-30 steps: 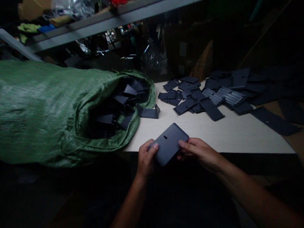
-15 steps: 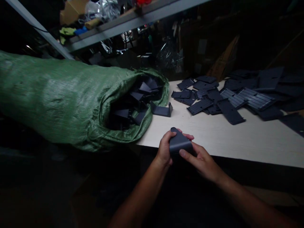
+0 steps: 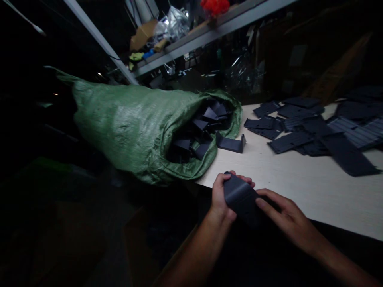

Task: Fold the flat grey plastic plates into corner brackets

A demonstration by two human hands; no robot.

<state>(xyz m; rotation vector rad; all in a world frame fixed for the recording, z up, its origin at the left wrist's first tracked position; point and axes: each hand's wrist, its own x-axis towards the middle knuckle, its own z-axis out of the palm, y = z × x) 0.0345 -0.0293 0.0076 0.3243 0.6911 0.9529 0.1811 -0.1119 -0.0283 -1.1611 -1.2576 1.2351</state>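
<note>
My left hand (image 3: 222,199) is closed around a dark grey plastic bracket (image 3: 239,195), just off the front edge of the table. The bracket has a bent, rounded corner turned up towards me; its lower part fades into shadow. My right hand (image 3: 287,215) has its thumb and forefinger tips at the bracket's right edge, while its other fingers are curled and partly hidden. Beyond my hands, a similar U-shaped bracket (image 3: 231,143) lies by the mouth of a green woven sack (image 3: 125,123). More dark brackets (image 3: 206,119) are piled inside that sack.
Flat dark plastic plates (image 3: 290,141) lie in a loose heap on the right of the pale table (image 3: 284,177). A shelf rail (image 3: 215,38) crosses above, carrying clear plastic wrap (image 3: 173,24) and a red item (image 3: 214,7). Cardboard (image 3: 338,71) stands behind the plates.
The view has swung left, so the sack and table appear further right. The bracket has been turned in my hands, its rounded corner now facing up. My right hand has shifted to its edge.
</note>
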